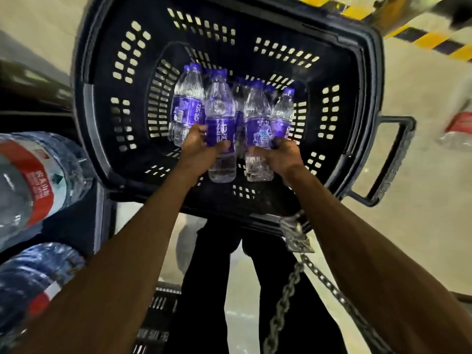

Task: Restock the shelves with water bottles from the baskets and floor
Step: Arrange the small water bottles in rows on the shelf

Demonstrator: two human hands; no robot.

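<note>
A dark plastic shopping basket [109,103] sits below me, holding several clear water bottles with purple labels and purple caps. My left hand [198,146] grips one purple-label bottle [220,118] around its label. My right hand [279,155] grips another purple-label bottle [256,116], with a third bottle [282,111] pressed against its fingers. More bottles [187,103] stand behind, toward the basket's back left. Both held bottles are upright inside the basket.
Large water jugs with red labels [38,180] lie on dark shelving at the left, another jug [28,279] below. The basket's handle [390,159] sticks out right. A metal chain [288,297] hangs by my legs. Yellow-black floor tape [434,42] runs at the top right.
</note>
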